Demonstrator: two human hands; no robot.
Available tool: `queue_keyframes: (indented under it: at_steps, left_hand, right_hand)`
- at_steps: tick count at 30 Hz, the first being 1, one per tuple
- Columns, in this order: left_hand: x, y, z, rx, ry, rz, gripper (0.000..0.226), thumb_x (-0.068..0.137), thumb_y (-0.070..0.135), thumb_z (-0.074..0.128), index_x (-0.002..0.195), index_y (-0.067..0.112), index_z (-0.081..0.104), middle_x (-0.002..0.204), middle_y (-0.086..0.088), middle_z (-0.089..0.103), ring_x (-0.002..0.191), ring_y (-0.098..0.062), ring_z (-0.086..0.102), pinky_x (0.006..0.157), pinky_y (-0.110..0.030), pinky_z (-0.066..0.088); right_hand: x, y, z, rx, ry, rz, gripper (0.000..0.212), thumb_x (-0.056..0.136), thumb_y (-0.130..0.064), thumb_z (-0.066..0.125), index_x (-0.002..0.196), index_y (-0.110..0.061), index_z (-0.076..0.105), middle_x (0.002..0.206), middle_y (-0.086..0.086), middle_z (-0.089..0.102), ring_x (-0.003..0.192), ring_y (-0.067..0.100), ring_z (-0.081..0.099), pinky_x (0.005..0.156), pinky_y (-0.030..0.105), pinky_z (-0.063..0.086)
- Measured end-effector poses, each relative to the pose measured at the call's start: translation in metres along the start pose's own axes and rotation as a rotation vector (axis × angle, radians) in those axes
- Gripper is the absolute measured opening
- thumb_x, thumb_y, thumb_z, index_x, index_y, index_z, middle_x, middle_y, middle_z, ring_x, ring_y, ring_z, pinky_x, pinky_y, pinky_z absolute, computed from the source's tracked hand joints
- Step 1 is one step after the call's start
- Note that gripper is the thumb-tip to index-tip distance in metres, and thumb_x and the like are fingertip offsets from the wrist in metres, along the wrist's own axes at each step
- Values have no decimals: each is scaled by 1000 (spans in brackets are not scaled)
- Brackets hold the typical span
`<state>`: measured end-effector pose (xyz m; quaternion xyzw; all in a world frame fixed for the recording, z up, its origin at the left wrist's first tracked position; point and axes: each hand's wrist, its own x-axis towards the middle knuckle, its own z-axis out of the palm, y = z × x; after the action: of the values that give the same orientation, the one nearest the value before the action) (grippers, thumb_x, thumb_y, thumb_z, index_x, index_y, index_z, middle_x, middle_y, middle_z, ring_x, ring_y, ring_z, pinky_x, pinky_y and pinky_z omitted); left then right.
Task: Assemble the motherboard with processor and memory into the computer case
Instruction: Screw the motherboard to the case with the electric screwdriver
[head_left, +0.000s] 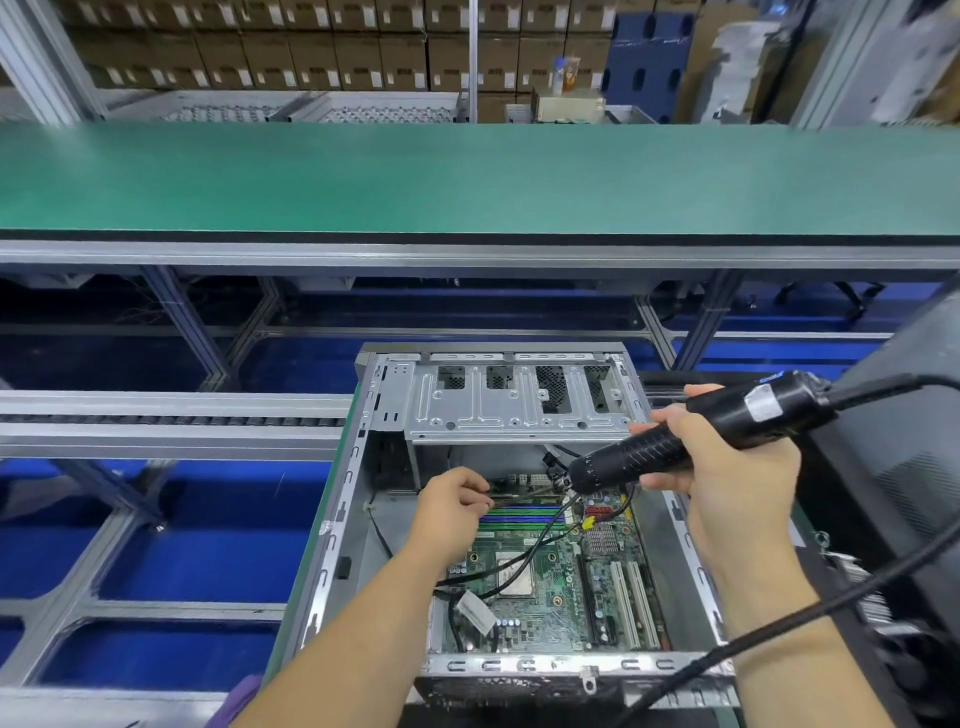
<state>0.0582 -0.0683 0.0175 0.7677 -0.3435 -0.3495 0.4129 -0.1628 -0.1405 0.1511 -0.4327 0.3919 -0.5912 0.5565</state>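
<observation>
Inside the open computer case (498, 519) lies the motherboard (545, 577), its processor at 6 o'clock of the memory slots, loose cables draped across. At the board's 12 o'clock edge the left hand (449, 506) pinches something small, while the right hand (727, 467) grips the electric screwdriver (691, 436), tip pointing there. Judging by this, the screw-fastening step is underway; next the bit must seat squarely on a mounting hole

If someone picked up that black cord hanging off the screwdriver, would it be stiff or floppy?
Probably floppy: the black cord sags in a loose curve from the electric screwdriver that the right hand grips. It looks thick, so it may spring back a little. It would likely drag across the computer case rim it crosses.
</observation>
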Motion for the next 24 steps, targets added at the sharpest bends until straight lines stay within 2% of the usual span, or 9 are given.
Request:
queue_keyframes:
  at_steps: [3, 5, 9, 13, 17, 19, 22, 24]
  left_hand:
    - [1, -1, 0, -115, -6, -84, 17, 93, -3, 56, 95, 11, 66, 85, -7, 73, 73, -15, 62, 54, -19, 45]
    - [2, -1, 0, -185, -15, -123, 16, 93, -4, 56, 95, 8, 66, 84, -10, 72, 65, -11, 61, 48, -15, 43]
    - [3, -2, 2, -281, -66, -135, 15, 92, -10, 56, 98, 2, 63, 90, -17, 72, 81, -18, 69, 63, -18, 52]
    - [6, -6, 2, -290, -50, -142, 14, 90, -9, 59, 96, 2, 64, 89, -20, 72, 73, -16, 68, 60, -18, 52]
    - [7, -7, 3, -282, -58, -130, 15, 89, -11, 59, 94, 2, 65, 86, -19, 72, 76, -19, 69, 64, -21, 53]
    - [7, -7, 2, -286, -53, -121, 16, 89, -11, 60, 95, 3, 65, 85, -17, 73, 80, -22, 70, 66, -22, 54]
    - [7, -7, 2, -281, -70, -95, 17, 90, -11, 60, 95, 4, 65, 81, -13, 75, 84, -25, 72, 69, -23, 54]
    - [6, -6, 2, -260, -97, -74, 17, 90, -11, 60, 95, 4, 65, 81, -13, 75, 86, -27, 72, 70, -24, 54]
  right_hand:
    - [1, -1, -3, 20, 12, 14, 42, 59, -28, 82, 96, -13, 70, 84, 17, 75, 81, 40, 76, 42, 34, 55]
    - [0, -1, -5, 30, 4, 17, 44, 58, -29, 83, 97, -13, 70, 84, 16, 75, 82, 40, 76, 41, 35, 55]
    - [-2, -3, -6, 25, 4, 25, 39, 57, -29, 84, 91, -13, 71, 82, 14, 75, 82, 39, 76, 40, 33, 55]
    - [-3, -6, -5, 10, -21, 38, 20, 56, -30, 84, 74, -25, 77, 80, 14, 75, 81, 38, 76, 40, 33, 54]
    - [-3, -6, -4, 4, -26, 37, 18, 56, -31, 83, 72, -27, 77, 78, 12, 75, 81, 37, 76, 40, 32, 54]
    - [-3, -6, -5, 5, -28, 42, 21, 57, -30, 83, 75, -24, 77, 79, 13, 75, 81, 37, 76, 40, 32, 54]
    - [0, -6, -9, -12, -44, 40, 33, 65, -22, 82, 95, -12, 71, 84, 16, 75, 83, 40, 76, 41, 32, 55]
    - [3, -8, -11, -21, -71, 27, 28, 76, -11, 80, 101, -8, 68, 85, 18, 74, 83, 43, 75, 41, 32, 55]
